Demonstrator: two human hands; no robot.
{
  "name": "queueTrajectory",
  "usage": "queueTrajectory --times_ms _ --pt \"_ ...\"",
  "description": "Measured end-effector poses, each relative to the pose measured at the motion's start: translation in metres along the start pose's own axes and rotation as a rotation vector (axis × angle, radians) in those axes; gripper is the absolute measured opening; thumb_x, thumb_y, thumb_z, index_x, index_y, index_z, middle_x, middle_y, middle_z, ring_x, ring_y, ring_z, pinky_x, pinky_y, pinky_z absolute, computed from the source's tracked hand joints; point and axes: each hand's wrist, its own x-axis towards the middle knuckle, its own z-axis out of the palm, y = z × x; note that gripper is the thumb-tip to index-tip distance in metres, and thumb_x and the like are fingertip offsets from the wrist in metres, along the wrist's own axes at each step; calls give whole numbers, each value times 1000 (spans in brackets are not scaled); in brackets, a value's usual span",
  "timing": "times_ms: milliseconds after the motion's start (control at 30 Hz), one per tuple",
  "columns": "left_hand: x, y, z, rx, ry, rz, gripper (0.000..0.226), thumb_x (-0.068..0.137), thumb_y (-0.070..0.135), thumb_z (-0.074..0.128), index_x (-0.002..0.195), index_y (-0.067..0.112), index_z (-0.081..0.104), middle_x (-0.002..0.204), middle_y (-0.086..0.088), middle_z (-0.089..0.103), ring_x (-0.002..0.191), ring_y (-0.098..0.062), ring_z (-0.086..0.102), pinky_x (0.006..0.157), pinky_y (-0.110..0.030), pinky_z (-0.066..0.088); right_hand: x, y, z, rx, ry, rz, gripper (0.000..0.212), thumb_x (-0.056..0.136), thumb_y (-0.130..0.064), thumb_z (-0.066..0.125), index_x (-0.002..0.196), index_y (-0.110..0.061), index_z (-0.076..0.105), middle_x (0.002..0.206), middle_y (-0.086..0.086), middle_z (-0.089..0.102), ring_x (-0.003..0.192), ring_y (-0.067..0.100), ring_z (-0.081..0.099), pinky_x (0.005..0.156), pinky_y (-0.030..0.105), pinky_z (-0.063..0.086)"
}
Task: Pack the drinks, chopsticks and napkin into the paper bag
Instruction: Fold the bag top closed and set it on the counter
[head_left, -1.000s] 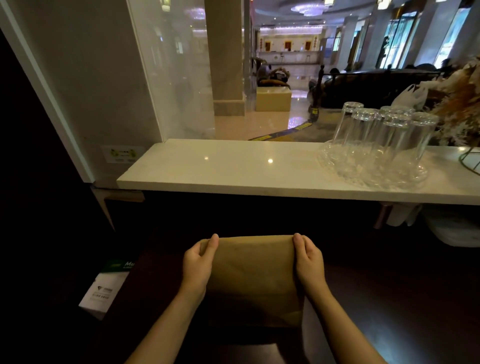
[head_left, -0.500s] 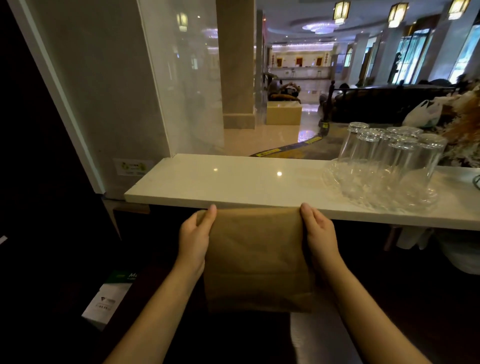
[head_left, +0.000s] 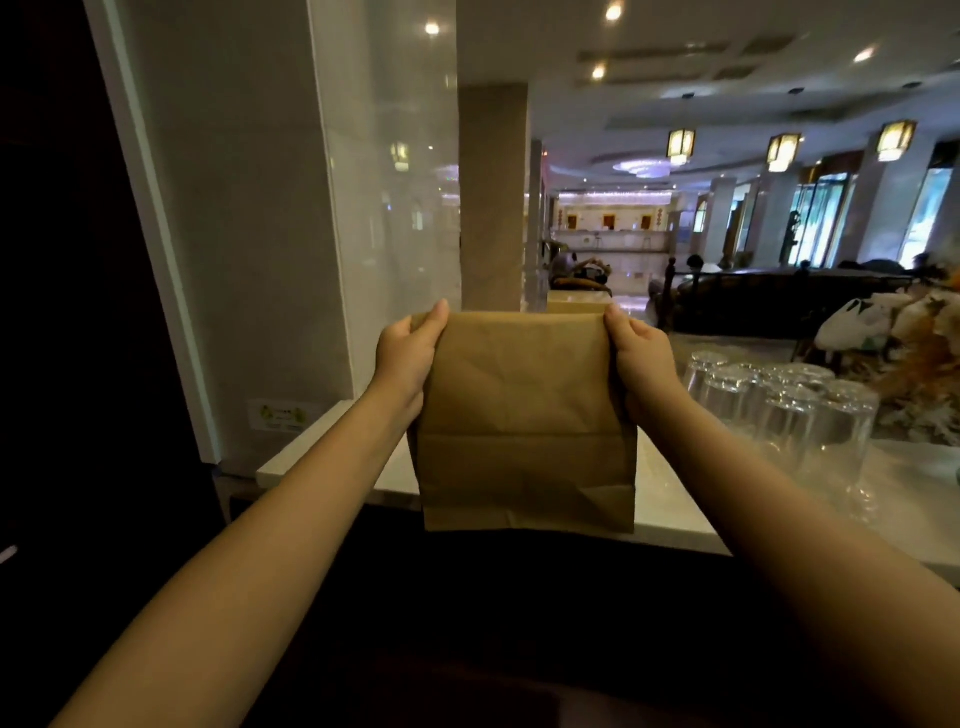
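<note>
A brown paper bag (head_left: 524, 415) is held up in the air in front of me, its folded top edge level with my fingertips. My left hand (head_left: 410, 353) grips the bag's upper left edge. My right hand (head_left: 641, 358) grips its upper right edge. The bag's bottom edge hangs just over the near edge of the white marble counter (head_left: 322, 452). The top looks closed; nothing inside shows. No drinks, chopsticks or napkin are visible.
Several upturned clear glasses (head_left: 784, 415) stand on the counter to the right of the bag. Dried flowers (head_left: 924, 358) and a white plastic bag (head_left: 852, 322) sit at far right. A glass panel (head_left: 384, 234) rises behind the counter on the left. A dark surface lies below.
Both hands have lifted the paper bag from the dark lower surface up to above the counter's edge. My view has tilted upward toward the lobby.
</note>
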Motion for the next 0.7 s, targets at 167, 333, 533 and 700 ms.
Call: queueTrajectory --times_ms 167,333,533,700 --pt "46 0 14 7 -44 2 29 88 41 54 82 14 63 84 -6 63 87 -24 62 78 -36 51 38 7 10 -8 49 4 62 94 -42 43 111 17 50 96 42 51 85 22 49 81 52 48" --pt "92 -26 24 23 -77 -33 36 87 40 55 91 6 65 95 -15 65 95 -30 63 87 -42 51 77 37 18 -22 83 47 51 93 -44 44 85 4 58 72 14 47 74 25 47 67 38 40" --pt "138 -69 30 37 -147 -88 33 88 41 53 83 11 65 86 -7 65 85 -22 63 78 -34 51 106 78 31 -91 135 54 43 94 -39 45 75 -4 62 58 4 49 55 14 47 54 28 39" --pt "160 -99 32 55 -184 -121 36 89 43 50 90 10 65 90 -8 66 87 -21 63 80 -34 51 120 101 36 -118 167 68 44 95 -38 44 88 -1 68 84 31 62 78 43 60 73 48 52"
